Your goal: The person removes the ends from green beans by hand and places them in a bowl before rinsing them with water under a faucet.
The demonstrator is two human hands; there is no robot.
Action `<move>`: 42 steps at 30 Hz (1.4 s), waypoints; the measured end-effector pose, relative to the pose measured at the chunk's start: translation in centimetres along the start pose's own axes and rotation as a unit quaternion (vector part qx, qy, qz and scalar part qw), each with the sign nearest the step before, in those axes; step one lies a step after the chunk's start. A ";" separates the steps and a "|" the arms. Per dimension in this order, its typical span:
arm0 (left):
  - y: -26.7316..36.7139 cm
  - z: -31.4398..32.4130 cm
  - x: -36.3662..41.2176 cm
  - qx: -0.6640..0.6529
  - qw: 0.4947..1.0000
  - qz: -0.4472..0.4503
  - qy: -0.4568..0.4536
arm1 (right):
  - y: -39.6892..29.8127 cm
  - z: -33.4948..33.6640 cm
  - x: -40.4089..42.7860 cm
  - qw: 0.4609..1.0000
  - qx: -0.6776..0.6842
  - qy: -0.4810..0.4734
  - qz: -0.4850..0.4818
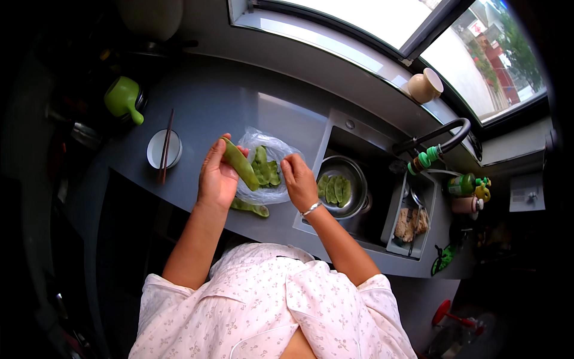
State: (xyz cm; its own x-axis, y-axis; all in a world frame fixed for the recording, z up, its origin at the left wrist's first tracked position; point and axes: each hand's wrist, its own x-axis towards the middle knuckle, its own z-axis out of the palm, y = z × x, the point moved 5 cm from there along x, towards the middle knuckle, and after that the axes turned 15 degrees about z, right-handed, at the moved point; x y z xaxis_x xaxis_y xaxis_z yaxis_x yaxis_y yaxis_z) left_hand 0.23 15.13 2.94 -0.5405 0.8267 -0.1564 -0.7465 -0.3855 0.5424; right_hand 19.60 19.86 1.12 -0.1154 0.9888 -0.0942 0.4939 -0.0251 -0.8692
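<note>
A broad flat green bean pod point(241, 164) slants across my left hand point(219, 172), held between thumb and fingers. Behind it, a clear plastic bag point(283, 194) lies spread on the counter with several more green pods point(264, 167) in it. My right hand point(297, 179) is over the bag's right side, thumb against curled fingers; whether anything small is pinched there cannot be made out. Another bean pod point(251, 207) lies on the counter near its front edge, partly hidden by my left hand. Several pods point(334, 190) rest in a steel pot point(358, 172) in the sink.
Left of the bag, brown chopsticks point(167, 150) lie across a white bowl point(154, 150). A green-handled pan point(123, 96) is farther left. The dark faucet point(457, 139) arches by the sink point(329, 134). A grey basin point(391, 226) holds sponge-like pieces point(410, 224). Bottles point(462, 185) stand beyond.
</note>
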 end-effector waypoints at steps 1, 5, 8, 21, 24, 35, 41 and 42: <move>-0.5 0.1 -0.3 0.020 1.000 -0.007 -0.013 | 1.3 0.8 0.5 0.998 -0.035 -0.012 -0.059; -2.3 -1.1 -0.2 0.035 0.998 -0.030 -0.032 | 2.5 1.5 0.1 0.984 -0.114 -0.005 -0.135; -4.2 -1.4 -0.2 0.022 0.999 -0.030 -0.028 | 0.4 0.9 -0.9 0.984 0.089 -0.150 0.038; -9.7 -2.0 2.1 0.772 0.513 0.078 -0.367 | 14.6 -10.9 -3.8 0.963 -0.044 0.062 0.258; -11.6 -2.1 2.7 0.823 0.417 0.072 -0.380 | 17.7 -11.5 -4.4 0.948 -0.196 0.143 0.207; -9.4 -2.2 1.9 0.738 0.584 0.069 -0.330 | 3.8 -2.9 -4.5 0.968 -0.199 -0.034 -0.151; -5.2 0.6 0.1 0.611 0.628 0.326 -0.354 | 3.0 -1.8 -3.3 0.979 -0.151 -0.017 -0.135; -4.8 0.8 -0.2 0.621 0.629 0.309 -0.351 | 2.5 -1.9 -3.1 0.983 -0.132 -0.007 -0.131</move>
State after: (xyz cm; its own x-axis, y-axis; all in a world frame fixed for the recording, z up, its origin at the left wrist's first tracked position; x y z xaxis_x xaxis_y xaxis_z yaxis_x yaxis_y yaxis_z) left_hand 4.23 17.13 1.09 0.0514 0.8222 0.5668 0.6368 -0.4642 0.6156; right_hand 22.86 17.01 0.14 -0.2794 0.9541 0.1080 0.6513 0.2710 -0.7087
